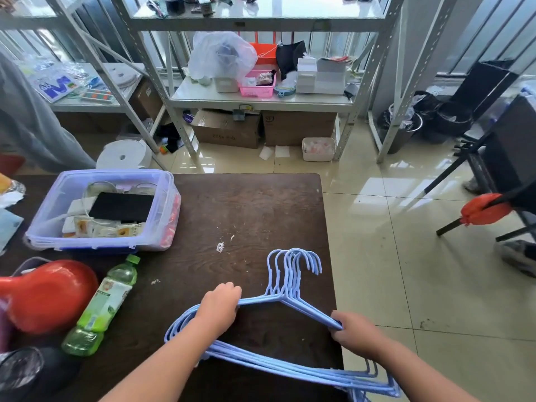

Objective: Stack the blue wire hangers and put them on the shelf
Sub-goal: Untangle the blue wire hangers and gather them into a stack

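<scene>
Several blue wire hangers (290,288) lie bunched together on the dark wooden table (249,210) near its right front corner, hooks pointing away from me. My left hand (220,307) grips the left shoulder wires of the bunch. My right hand (355,332) is closed on the right shoulder wires, over the table's right edge. The bottom bars stick out past the table's front right. The metal shelf (261,101) stands beyond the table, across a strip of tiled floor.
A clear plastic bin (104,210) with small items sits at the table's left. A green bottle (104,303) lies beside a red bowl-like object (49,294). Cardboard boxes (229,129) sit under the shelf; a pink basket (258,84) and bags crowd its middle level.
</scene>
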Demonstrator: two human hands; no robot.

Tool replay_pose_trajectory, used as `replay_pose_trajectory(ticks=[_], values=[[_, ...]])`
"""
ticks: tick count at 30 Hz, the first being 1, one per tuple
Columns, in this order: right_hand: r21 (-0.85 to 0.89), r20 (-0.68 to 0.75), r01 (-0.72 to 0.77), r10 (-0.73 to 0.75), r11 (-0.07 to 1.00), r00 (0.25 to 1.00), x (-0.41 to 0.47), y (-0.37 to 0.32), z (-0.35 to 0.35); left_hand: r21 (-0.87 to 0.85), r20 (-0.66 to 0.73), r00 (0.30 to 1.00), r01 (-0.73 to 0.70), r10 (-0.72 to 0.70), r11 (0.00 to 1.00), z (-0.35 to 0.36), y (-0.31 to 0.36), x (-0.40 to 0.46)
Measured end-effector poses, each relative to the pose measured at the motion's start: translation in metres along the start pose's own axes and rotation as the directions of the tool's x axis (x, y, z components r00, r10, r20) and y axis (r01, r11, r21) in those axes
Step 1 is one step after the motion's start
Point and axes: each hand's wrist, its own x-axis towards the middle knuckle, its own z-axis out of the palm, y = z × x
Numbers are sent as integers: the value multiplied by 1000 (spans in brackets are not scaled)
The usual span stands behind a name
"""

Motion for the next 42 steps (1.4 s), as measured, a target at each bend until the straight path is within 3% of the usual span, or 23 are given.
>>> replay_pose_trajectory(ticks=[3, 6, 9, 13, 17, 23, 28, 30, 32, 34, 35, 39, 42], values=[[61, -2, -34, 34, 998, 999, -8, -1, 0, -39, 69, 997, -30, 32, 999, -6, 2, -6], [102, -56, -42, 48, 994, 997, -17, -8, -2, -76, 39, 999, 26, -23, 997, -17, 1, -17], [26, -223, -8, 13, 1000, 975, -33, -26, -11, -108, -148, 984, 81, -97, 991, -39, -5, -37], [-16, -466, 74, -73, 997, 882, -44, -42, -20, -112, -448, 892, 11, -60, 994, -52, -18, -60], [-127, -579, 152, -197, 980, 791, -41, -39, -4, -197, -555, 830, -78, -46, 977, -27, -23, -70], [-223, -547, 61, -177, 973, 818, -35, -33, 8, -275, -597, 798, -107, -83, 956, 3, -11, -79], [-202, -498, 40, -138, 979, 856, -29, -38, 4, -276, -504, 858, -52, -98, 960, 1, 2, -78], [-199, -517, 14, -117, 980, 848, -25, -38, 2, -295, -485, 874, -155, -9, 943, -11, 19, -82], [-184, -531, 4, -103, 983, 841, -23, -38, 2, -487, -450, 893, -278, 35, 828, -27, 43, -87], [-175, -540, -9, -88, 985, 837, -24, -39, 3, -708, -429, 900, -278, -82, 649, -43, 68, -91], [-168, -542, -8, -86, 986, 836, -25, -40, 3, -747, -466, 865, -271, -187, 607, -46, 78, -91], [-130, -549, 7, -78, 991, 832, -30, -41, 6, -793, -524, 708, -201, -474, 575, -51, 108, -79], [-101, -546, -8, -49, 995, 837, -34, -40, 7, -777, -576, 626, -220, -526, 589, -55, 119, -73]])
